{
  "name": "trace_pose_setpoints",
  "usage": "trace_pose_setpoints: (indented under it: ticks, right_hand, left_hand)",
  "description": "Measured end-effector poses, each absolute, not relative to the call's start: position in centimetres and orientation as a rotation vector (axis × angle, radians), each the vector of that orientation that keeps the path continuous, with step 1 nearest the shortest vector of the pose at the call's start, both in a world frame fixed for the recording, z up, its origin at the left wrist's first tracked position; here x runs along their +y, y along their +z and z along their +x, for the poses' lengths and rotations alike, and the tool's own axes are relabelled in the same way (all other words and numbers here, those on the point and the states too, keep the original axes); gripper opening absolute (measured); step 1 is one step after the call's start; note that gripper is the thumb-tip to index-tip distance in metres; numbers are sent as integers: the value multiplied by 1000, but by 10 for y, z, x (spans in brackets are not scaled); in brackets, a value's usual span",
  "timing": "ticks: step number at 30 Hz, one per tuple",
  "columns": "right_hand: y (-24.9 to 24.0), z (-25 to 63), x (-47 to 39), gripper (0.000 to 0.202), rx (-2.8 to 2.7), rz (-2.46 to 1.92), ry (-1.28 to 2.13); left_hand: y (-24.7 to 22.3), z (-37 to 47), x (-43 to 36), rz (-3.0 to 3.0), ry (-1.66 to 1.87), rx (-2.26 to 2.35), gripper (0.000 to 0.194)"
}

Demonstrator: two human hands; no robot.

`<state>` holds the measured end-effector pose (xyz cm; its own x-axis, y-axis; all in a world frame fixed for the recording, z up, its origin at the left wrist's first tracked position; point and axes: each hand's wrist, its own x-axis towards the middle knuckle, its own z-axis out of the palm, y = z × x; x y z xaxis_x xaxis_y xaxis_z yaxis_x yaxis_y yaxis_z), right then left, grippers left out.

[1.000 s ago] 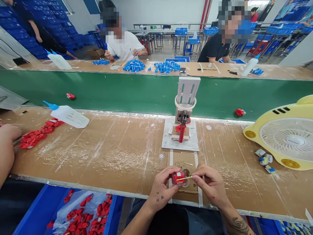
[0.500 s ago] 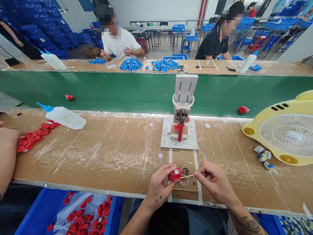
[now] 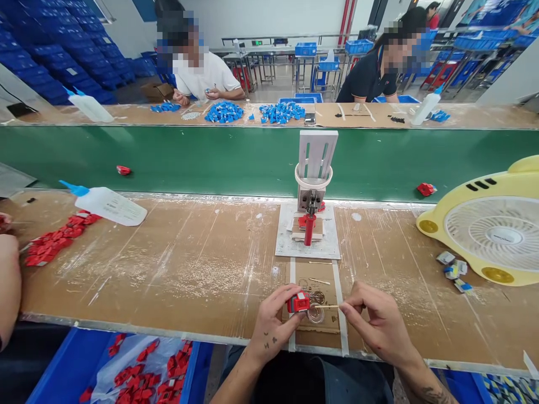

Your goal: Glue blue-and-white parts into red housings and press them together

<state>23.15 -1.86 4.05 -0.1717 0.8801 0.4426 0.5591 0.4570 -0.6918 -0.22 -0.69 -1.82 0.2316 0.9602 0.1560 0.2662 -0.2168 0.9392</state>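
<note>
Fingers and thumb of my left hand [image 3: 275, 317] are closed on a small red plastic part [image 3: 298, 302] with a grey-white patch on top. My right hand [image 3: 377, 314] pinches a thin wooden stick [image 3: 330, 306], which points left at the red part. The stick's far tip is close to the part; whether they touch I cannot tell. Below the stick lies a small clear round dish [image 3: 315, 314] on a piece of cardboard [image 3: 328, 324] edged with white tape. Another thin stick [image 3: 320, 281] rests on that cardboard.
A clamp fixture [image 3: 310, 224] with a red handle stands beyond my hands. At right sit a yellow fan [image 3: 501, 235] and several small parts [image 3: 457, 271]. A glue bottle [image 3: 112, 206] and red parts [image 3: 59, 241] lie left, near another person's arm. Two people sit across the green belt [image 3: 210, 157].
My right hand has moved slightly right with the stick, whose tip has drawn away from the red part. The red part is tilted a little differently. Red pieces on the green belt have shifted right.
</note>
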Motion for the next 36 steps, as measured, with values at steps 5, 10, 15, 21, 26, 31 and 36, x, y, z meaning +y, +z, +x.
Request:
trace_pose_setpoints:
  ticks: [5, 10, 15, 21, 26, 31, 36]
  right_hand:
    - [19, 230, -20, 34, -1989, -1243, 503]
    - [3, 221, -22, 34, -2073, -1261, 628]
    - [2, 222, -20, 36, -2060, -1304, 670]
    - [14, 235, -19, 37, -1838, -1336, 771]
    - [21, 230, -15, 37, -1565, -1285, 810]
    - [21, 216, -11, 37, -1554, -1246, 801]
    - [19, 211, -10, 37, -1611, -1257, 719]
  left_hand:
    - [-25, -4, -6, 1557, 1030, 1246, 36]
    - [-25, -6, -4, 1479, 1063, 1281, 34]
    - [-24, -7, -3, 1475, 1049, 1293, 34]
    - [-20, -5, -4, 1452, 1028, 1276, 34]
    - [-18, 3, -6, 1467, 1013, 1181, 34]
    - [-16, 8, -7, 1538, 1031, 1119, 34]
    - [-13, 8, -9, 1556, 1022, 1108, 33]
